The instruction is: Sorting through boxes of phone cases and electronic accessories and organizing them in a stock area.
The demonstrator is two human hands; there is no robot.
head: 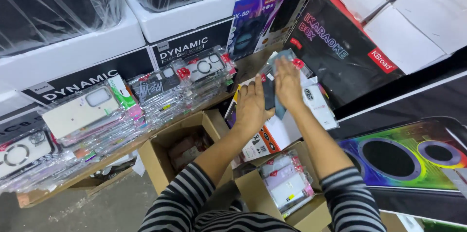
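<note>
Both my arms, in striped sleeves, reach forward over a heap of packaged phone cases. My right hand [288, 85] lies flat on a blue-grey phone case [279, 110] at the top of a leaning stack. My left hand [251, 108] presses against the same stack from the left, fingers spread on the packets. Under the hands lies a white packet with a phone case [318, 101] and a white box with orange print [268, 139]. Whether either hand actually grips a packet is hard to tell.
Rows of clear-wrapped phone cases [97, 115] fill a low shelf on the left. Two open cardboard boxes [165, 156] [253, 188] stand below, with packets inside. Large speaker cartons [340, 42] and a colourful speaker box [408, 156] crowd the right.
</note>
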